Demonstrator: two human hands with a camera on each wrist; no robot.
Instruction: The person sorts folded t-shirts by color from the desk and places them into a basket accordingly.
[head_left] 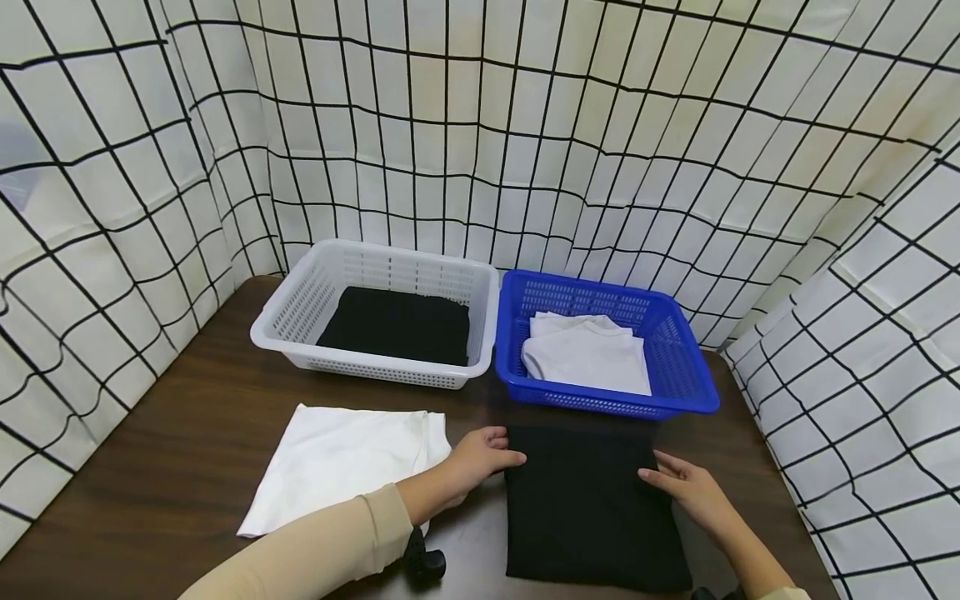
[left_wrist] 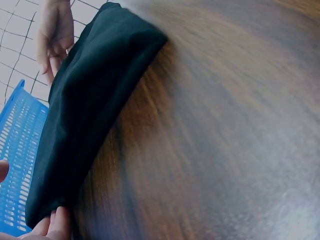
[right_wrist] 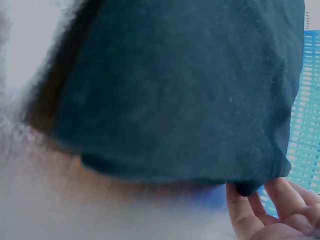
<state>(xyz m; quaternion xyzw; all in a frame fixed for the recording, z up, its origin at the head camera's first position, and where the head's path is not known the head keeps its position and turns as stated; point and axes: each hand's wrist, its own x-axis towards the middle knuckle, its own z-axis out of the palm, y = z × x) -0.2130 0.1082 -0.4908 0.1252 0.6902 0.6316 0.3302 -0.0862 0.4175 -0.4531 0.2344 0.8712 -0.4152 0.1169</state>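
A folded black cloth (head_left: 588, 508) lies on the table in front of the blue basket. At its far left corner is my left hand (head_left: 480, 458), thumb over the edge. In the left wrist view, this hand's fingertips (left_wrist: 61, 220) touch the cloth's end, the thumb standing apart. On the opposite side my right hand (head_left: 690, 492) touches the cloth's right edge, thumb apart from the fingers. The right wrist view has the right-hand fingers (right_wrist: 285, 197) right at the cloth's corner.
A white basket (head_left: 375, 371) holding black fabric (head_left: 401, 325) stands at the back left. Beside it, the blue basket (head_left: 693, 379) contains folded white cloth (head_left: 588, 354). Another white cloth (head_left: 337, 454) lies left, partly behind my left forearm. Wire-grid panels (head_left: 450, 125) surround the table.
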